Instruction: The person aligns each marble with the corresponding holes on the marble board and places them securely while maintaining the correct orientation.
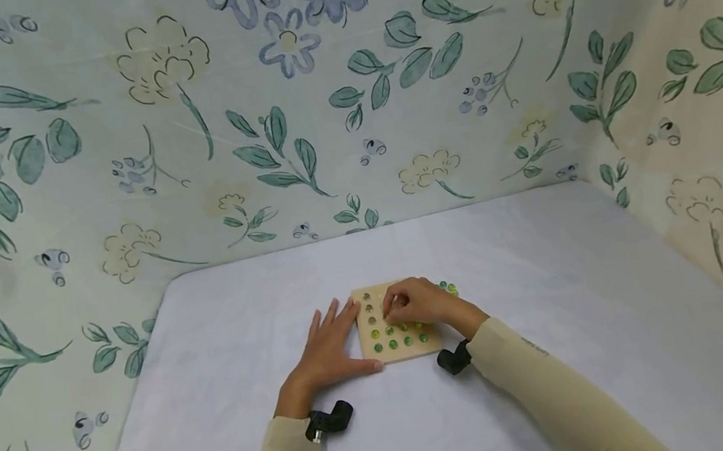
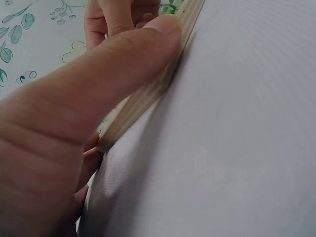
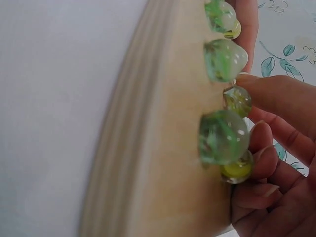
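Observation:
A pale wooden board [image 1: 363, 330] with round holes lies on the white cloth. Green and yellow-green glass marbles [image 1: 407, 341] sit in its two nearest rows; dark holes show farther up its left column. My left hand [image 1: 332, 351] is spread along the board's left side, fingertips at the far corner and thumb [image 2: 148, 47] against the near edge. Over the board, my right hand [image 1: 426, 299] has thumb and fingers bent together, pinching a marble that is mostly hidden. Behind the large seated marbles [image 3: 224, 137], the right thumb [image 3: 281, 96] reaches down in the right wrist view.
A small cluster of loose green marbles [image 1: 448, 289] lies just right of the board, partly behind the right hand. White cloth [image 1: 260, 292] covers the table, and flower-patterned fabric [image 1: 329, 184] rises behind and beside it. Each wrist carries a black camera [image 1: 332, 417].

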Motion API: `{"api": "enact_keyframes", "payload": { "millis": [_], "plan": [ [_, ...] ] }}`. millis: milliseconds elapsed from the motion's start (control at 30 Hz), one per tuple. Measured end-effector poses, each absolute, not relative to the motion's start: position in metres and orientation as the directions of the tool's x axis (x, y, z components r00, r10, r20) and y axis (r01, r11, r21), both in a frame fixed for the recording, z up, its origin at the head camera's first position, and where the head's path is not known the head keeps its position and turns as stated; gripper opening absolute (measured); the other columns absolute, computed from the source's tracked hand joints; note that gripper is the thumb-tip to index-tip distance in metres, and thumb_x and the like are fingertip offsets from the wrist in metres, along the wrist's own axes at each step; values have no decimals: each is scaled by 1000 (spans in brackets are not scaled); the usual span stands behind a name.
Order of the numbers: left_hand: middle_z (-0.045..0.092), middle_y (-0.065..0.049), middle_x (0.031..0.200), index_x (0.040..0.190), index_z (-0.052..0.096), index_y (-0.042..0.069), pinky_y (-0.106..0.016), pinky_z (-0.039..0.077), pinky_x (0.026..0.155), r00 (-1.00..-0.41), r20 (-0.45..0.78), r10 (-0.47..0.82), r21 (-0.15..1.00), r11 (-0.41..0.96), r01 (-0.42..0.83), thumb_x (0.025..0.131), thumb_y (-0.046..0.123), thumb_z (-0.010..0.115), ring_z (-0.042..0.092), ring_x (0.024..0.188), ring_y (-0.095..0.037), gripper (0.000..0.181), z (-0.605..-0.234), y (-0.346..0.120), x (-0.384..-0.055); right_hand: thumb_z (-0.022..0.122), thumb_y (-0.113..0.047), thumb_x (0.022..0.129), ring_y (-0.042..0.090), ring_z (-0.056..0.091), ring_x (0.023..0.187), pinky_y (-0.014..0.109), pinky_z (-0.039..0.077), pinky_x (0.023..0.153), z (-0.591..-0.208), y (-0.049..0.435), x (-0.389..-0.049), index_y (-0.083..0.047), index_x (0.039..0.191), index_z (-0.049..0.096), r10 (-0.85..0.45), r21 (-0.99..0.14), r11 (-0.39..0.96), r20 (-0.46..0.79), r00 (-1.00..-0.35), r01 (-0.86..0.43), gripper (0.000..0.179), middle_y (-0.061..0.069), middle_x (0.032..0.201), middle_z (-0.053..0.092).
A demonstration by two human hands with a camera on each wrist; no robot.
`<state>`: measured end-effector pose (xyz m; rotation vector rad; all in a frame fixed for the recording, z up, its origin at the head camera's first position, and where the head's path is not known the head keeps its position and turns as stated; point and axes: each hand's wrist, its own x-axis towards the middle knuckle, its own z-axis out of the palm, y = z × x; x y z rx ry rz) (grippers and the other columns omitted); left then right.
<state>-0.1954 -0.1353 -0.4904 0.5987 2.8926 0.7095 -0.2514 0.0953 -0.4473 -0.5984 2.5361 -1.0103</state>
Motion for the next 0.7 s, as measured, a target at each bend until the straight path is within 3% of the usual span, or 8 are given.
{"api": "enact_keyframes", "payload": {
  "millis": [700],
  "plan": [
    [16,7,160,155,20,21,-44,-8,117,-920,7,393,476,807,348,64,78,67,-1,148,-17,118,-491,-136,-197,77,-23,83,15,51,69,27,42,60,-448,100,-258,-20,94,71,-544,-734,620,-146,-826,-278,12,0,78,59]
  ]
}}
